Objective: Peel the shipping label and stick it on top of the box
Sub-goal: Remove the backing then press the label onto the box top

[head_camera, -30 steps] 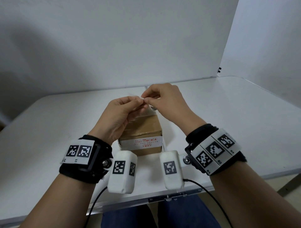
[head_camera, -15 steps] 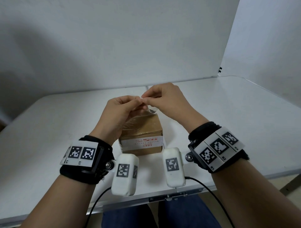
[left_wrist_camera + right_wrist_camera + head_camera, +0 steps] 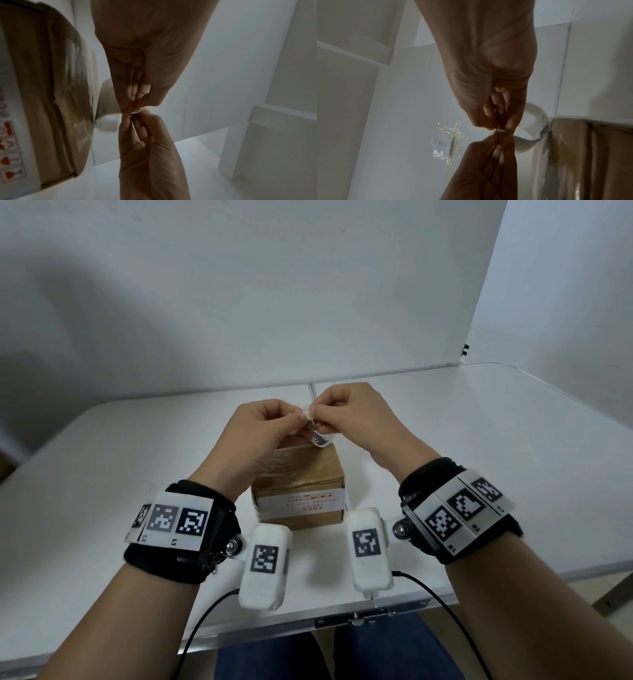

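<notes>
A small brown cardboard box (image 3: pixel 298 484), sealed with clear tape, stands on the white table (image 3: pixel 120 474) near the front edge. Just above its far top edge both hands meet. My left hand (image 3: pixel 297 419) and right hand (image 3: pixel 318 415) each pinch the same corner of a white shipping label (image 3: pixel 320 438). The rest of the label curls down toward the box top. In the left wrist view the label (image 3: pixel 106 108) hangs beside the box (image 3: pixel 42 94). In the right wrist view the label (image 3: pixel 532 128) loops down to the box (image 3: pixel 590 155).
White walls (image 3: pixel 308 285) close off the back and right of the table. A paper note under clear tape (image 3: pixel 445 140) is stuck on the back wall. A seam (image 3: pixel 313 395) runs down the table's middle. The person's legs in blue trousers (image 3: pixel 342 655) show below the front edge.
Both hands keep their pinch on the label's corner and have barely shifted. The curled part of the label now hangs a little lower below the right hand.
</notes>
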